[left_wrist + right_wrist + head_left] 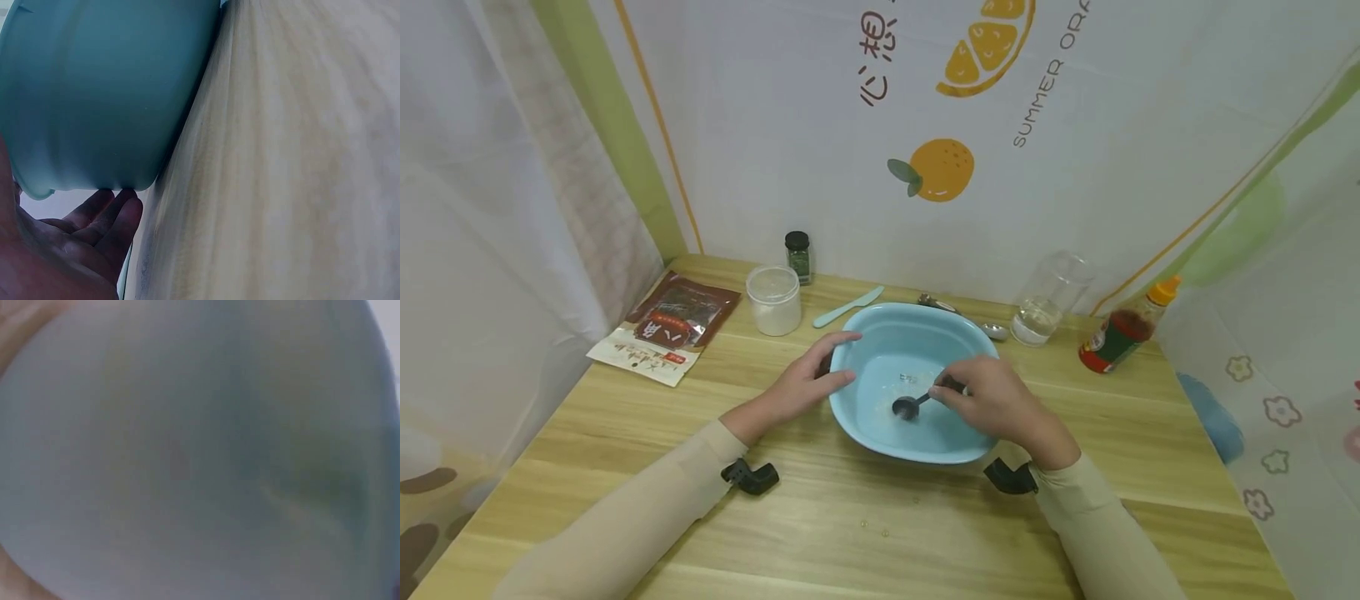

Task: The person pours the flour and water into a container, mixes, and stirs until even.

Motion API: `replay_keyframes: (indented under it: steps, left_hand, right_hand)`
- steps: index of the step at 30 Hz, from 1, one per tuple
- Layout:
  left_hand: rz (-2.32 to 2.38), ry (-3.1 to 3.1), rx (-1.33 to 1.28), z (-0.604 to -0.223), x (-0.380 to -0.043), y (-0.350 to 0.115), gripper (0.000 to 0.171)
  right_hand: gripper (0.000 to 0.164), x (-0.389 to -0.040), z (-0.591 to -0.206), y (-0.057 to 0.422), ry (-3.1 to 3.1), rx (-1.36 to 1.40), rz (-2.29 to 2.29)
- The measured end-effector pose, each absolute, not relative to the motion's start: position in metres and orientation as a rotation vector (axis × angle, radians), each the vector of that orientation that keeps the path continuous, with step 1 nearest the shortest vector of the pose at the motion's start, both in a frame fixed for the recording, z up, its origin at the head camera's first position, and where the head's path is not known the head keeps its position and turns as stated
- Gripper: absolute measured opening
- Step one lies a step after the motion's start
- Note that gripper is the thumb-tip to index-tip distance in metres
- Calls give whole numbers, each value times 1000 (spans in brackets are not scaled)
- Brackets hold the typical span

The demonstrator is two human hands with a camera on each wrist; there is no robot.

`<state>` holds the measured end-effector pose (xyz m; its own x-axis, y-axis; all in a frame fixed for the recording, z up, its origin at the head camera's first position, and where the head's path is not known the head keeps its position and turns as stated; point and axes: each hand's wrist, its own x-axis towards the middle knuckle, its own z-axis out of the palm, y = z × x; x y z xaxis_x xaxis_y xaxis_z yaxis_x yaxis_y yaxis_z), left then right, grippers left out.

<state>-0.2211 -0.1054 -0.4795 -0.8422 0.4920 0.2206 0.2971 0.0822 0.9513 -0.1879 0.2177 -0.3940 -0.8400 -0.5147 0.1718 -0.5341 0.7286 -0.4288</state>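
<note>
A light-blue plastic basin sits on the wooden table, with white powder and a few small clear bits on its floor. My left hand holds the basin at its left side, thumb and forefinger at the rim. In the left wrist view, the other fingers touch the outer wall. Inside the basin, my right hand pinches the handle of a small black measuring spoon. The spoon's bowl is low over the powder and has some white powder in it. A blurred close-up of the basin fills most of the right wrist view.
Behind the basin are a white-powder jar, a dark-lidded herb jar, a pale-green spreader, a metal spoon and a glass with liquid. A red sauce bottle stands right; a brown-and-white food packet lies left.
</note>
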Motion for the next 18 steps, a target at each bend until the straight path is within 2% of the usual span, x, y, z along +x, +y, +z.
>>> replay_keyframes:
  steps: [2, 9, 15, 18]
  left_hand:
    - [1869, 2182, 808, -479, -220, -105, 61]
    - [1860, 2188, 822, -479, -221, -105, 62]
    - [1866, 2182, 818, -478, -220, -105, 60]
    - [1865, 2175, 819, -478, -220, -104, 60]
  right_hand:
    - [12, -188, -396, 216, -2883, 919, 749]
    - [8, -190, -400, 216, -2831, 767, 632]
    - [10, -188, -398, 212, -2836, 903, 715]
    - [10, -189, -401, 213, -2821, 800, 640]
